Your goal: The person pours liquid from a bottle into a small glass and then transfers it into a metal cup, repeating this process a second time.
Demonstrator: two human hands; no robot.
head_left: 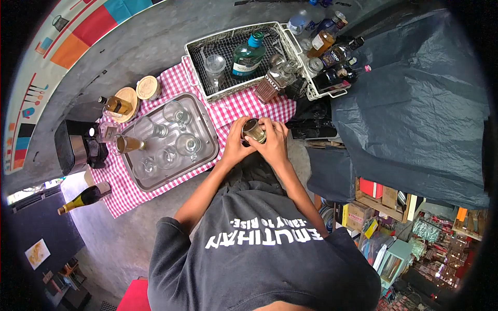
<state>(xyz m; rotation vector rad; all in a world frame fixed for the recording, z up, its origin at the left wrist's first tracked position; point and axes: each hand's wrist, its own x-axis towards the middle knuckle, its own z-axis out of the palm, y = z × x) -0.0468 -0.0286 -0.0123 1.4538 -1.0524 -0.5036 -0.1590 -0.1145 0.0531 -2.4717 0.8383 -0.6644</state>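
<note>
Both my hands are wrapped round a small round glass jar or tumbler (253, 131) with a yellowish tint, held at the front edge of the checked cloth. My left hand (237, 142) grips its left side, while my right hand (272, 139) curls over its right side and top. Whether it has a lid is hard to make out. Left of my hands lies a grey tray (210, 136) carrying several clear glasses, among them a glass mug (188, 144). Just beyond my hands stands a square glass decanter (275, 83) of brownish liquid.
At the back a white wire basket (193, 66) holds a green bottle (249, 56) and a clear glass (215, 66). Several liquor bottles crowd a second rack (328, 94). On the left are a wooden-lidded jar (148, 88), an amber bottle (118, 105) and a dark wine bottle (88, 196).
</note>
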